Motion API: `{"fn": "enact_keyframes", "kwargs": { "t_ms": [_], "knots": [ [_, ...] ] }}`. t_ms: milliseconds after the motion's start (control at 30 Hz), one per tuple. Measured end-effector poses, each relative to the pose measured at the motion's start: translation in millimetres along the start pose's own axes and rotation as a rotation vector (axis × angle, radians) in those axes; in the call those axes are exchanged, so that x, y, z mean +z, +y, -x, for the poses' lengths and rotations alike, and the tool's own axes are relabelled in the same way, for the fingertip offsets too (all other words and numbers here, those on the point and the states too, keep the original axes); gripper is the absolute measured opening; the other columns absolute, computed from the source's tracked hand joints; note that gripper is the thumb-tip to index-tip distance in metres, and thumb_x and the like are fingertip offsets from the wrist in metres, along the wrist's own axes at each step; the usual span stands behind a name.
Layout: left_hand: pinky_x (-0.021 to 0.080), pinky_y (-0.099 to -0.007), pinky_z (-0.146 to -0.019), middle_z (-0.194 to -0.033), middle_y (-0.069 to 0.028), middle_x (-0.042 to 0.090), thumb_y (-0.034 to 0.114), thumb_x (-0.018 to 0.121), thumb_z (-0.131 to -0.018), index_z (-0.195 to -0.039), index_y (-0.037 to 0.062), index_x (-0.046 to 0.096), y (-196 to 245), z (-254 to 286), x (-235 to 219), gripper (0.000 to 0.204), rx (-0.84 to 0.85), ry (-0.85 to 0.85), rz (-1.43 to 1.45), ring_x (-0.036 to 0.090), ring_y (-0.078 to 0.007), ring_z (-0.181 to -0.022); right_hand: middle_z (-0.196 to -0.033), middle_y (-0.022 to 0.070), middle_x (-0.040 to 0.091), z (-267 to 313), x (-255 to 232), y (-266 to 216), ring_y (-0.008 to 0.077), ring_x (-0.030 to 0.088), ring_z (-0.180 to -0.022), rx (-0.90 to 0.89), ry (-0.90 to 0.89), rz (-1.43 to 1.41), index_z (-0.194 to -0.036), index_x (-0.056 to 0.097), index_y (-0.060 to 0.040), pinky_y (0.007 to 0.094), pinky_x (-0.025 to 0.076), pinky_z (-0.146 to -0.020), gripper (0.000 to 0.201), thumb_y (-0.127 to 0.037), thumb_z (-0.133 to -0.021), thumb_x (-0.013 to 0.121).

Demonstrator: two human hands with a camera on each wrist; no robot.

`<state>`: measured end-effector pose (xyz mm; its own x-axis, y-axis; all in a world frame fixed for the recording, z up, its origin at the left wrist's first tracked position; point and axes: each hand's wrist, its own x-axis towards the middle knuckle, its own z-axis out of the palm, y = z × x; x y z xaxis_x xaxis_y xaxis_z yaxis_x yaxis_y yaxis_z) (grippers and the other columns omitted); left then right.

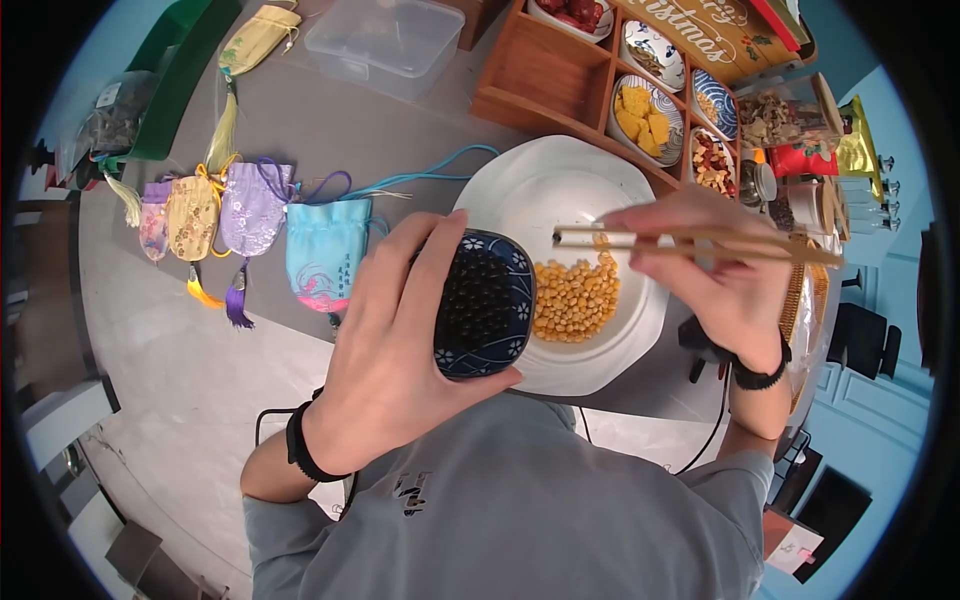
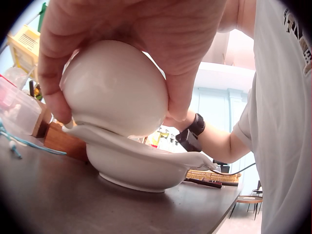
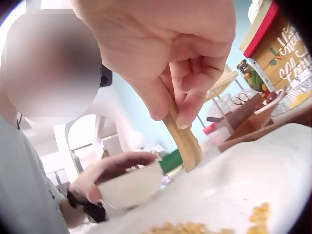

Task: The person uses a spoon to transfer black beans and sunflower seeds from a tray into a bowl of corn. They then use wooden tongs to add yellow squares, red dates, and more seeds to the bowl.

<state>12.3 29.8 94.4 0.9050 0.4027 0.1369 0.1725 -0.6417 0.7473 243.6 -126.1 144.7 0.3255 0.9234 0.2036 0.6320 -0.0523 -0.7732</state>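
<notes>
My left hand (image 1: 385, 335) grips a small bowl (image 1: 520, 300) by its sides, blue-patterned inside and white outside, holding black beans (image 1: 475, 300). In the left wrist view the small bowl (image 2: 114, 90) is tilted at the rim of a wide white bowl (image 2: 139, 168). Small yellow kernels (image 1: 575, 300) lie gathered in that wide bowl (image 1: 500, 180). My right hand (image 1: 715, 265) pinches wooden tongs (image 1: 690, 240) between thumb and fingers. A small dark piece shows at the tongs' tips, above the wide bowl. In the right wrist view the tongs (image 3: 183, 141) point down over it.
Behind the bowls stands a wooden divided box (image 1: 545, 70) with small dishes of dried food. Drawstring pouches (image 1: 325, 250) lie to the left, near a clear plastic container (image 1: 385, 40). Jars (image 1: 790, 115) and packets crowd the right side. The table's front edge runs beside my body.
</notes>
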Motion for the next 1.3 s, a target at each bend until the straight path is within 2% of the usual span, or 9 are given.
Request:
{"fn": "enact_keyframes", "kwargs": {
  "t_ms": [67, 200, 433, 567, 700, 867, 1000, 1200, 1300],
  "knots": [
    [0.044, -0.0474, -0.105, -0.142, -0.0207, 0.044, 0.017, 0.098, -0.051, -0.148, -0.0016, 0.039, 0.8, -1.2, -0.5, 0.115, 0.019, -0.004, 0.003, 0.049, -0.0404, -0.126, -0.094, 0.0097, 0.076, -0.5, 1.2, -13.9, 0.0192, 0.071, -0.079, -0.111, -0.075, -0.03, -0.103, 0.076, -0.0002, 0.0313, 0.054, -0.068, 0.029, -0.006, -0.075, 0.085],
    [0.044, -0.0472, -0.105, -0.142, -0.0211, 0.044, 0.017, 0.099, -0.051, -0.148, -0.0021, 0.039, 1.9, -1.3, -1.6, 0.116, 0.016, -0.018, 0.007, 0.049, -0.0404, -0.126, -0.097, 0.0136, 0.078, -9.2, 4.9, -36.1, 0.0264, 0.073, -0.082, -0.176, -0.217, 0.171, -0.099, 0.076, 0.0002, 0.0344, 0.058, -0.073, 0.029, -0.006, -0.072, 0.086],
    [0.047, -0.0454, -0.106, -0.144, -0.0191, 0.044, 0.02, 0.099, -0.049, -0.149, 0.0028, 0.042, 3.2, -2.2, -1.6, 0.116, 0.001, -0.021, -0.06, 0.052, -0.0384, -0.13, -0.099, 0.0163, 0.078, 6.8, -1.2, -39.6, 0.0289, 0.073, -0.084, -0.094, -0.121, 0.131, -0.099, 0.076, -0.0001, 0.0374, 0.055, -0.076, 0.029, -0.011, -0.074, 0.086],
    [0.046, -0.0458, -0.106, -0.142, -0.0198, 0.045, 0.022, 0.097, -0.051, -0.148, 0.0016, 0.042, 5.1, -6.4, -4.3, 0.113, 0.02, -0.041, -0.101, 0.052, -0.0386, -0.129, -0.096, 0.0204, 0.076, 40.0, -11.5, -21.8, 0.0286, 0.072, -0.087, -0.061, 0.098, -0.079, -0.1, 0.073, 0.0015, 0.0395, 0.056, -0.078, 0.028, -0.014, -0.079, 0.085],
    [0.046, -0.0464, -0.105, -0.138, -0.0222, 0.048, 0.022, 0.093, -0.057, -0.146, -0.0012, 0.044, 9.2, -25.1, -14.9, 0.104, 0.106, -0.054, -0.166, 0.053, -0.0409, -0.126, -0.097, 0.0212, 0.074, 86.4, -16.4, -10.2, 0.0328, 0.074, -0.095, 0.068, 0.374, -0.421, -0.105, 0.07, 0.0069, 0.0407, 0.058, -0.085, 0.029, -0.004, -0.081, 0.083],
    [0.048, -0.0463, -0.101, -0.132, -0.0249, 0.052, 0.025, 0.09, -0.063, -0.142, -0.0065, 0.045, 20.7, -90.7, -30.8, 0.097, 0.252, 0.041, -0.243, 0.057, -0.0436, -0.12, -0.094, 0.0203, 0.073, 123.4, -8.5, -7.1, 0.032, 0.073, -0.093, 0.096, 0.48, -0.431, -0.104, 0.07, 0.0075, 0.0411, 0.059, -0.082, 0.028, -0.003, -0.082, 0.083],
    [0.051, -0.046, -0.098, -0.127, -0.0257, 0.057, 0.033, 0.091, -0.064, -0.139, -0.0087, 0.049, 4.8, -163.8, -12.5, 0.096, 0.358, 0.119, -0.285, 0.059, -0.043, -0.117, -0.089, 0.018, 0.072, 145.4, -2.2, -0.9, 0.0318, 0.073, -0.091, 0.097, 0.545, -0.427, -0.103, 0.07, 0.0077, 0.0421, 0.06, -0.082, 0.027, -0.002, -0.081, 0.083],
    [0.051, -0.0451, -0.097, -0.122, -0.0247, 0.06, 0.043, 0.09, -0.065, -0.136, -0.0138, 0.052, -9.9, -223.3, 15.4, 0.099, 0.325, 0.014, -0.341, 0.061, -0.0405, -0.114, -0.086, 0.0163, 0.071, 164.4, 3.6, 0.8, 0.031, 0.075, -0.087, 0.129, 0.615, -0.386, -0.1, 0.07, 0.0062, 0.0386, 0.058, -0.076, 0.025, -0.001, -0.081, 0.083],
    [0.048, -0.0452, -0.102, -0.13, -0.0269, 0.059, 0.045, 0.091, -0.064, -0.138, -0.0123, 0.051, -6.5, -224.6, 21.5, 0.102, 0.269, -0.075, -0.404, 0.058, -0.0421, -0.12, -0.085, 0.0162, 0.071, 173.4, 1.9, 4.8, 0.0314, 0.075, -0.088, 0.14, 0.625, -0.344, -0.1, 0.07, 0.0053, 0.0369, 0.057, -0.074, 0.024, 0.0, -0.08, 0.083]
  ]
}}
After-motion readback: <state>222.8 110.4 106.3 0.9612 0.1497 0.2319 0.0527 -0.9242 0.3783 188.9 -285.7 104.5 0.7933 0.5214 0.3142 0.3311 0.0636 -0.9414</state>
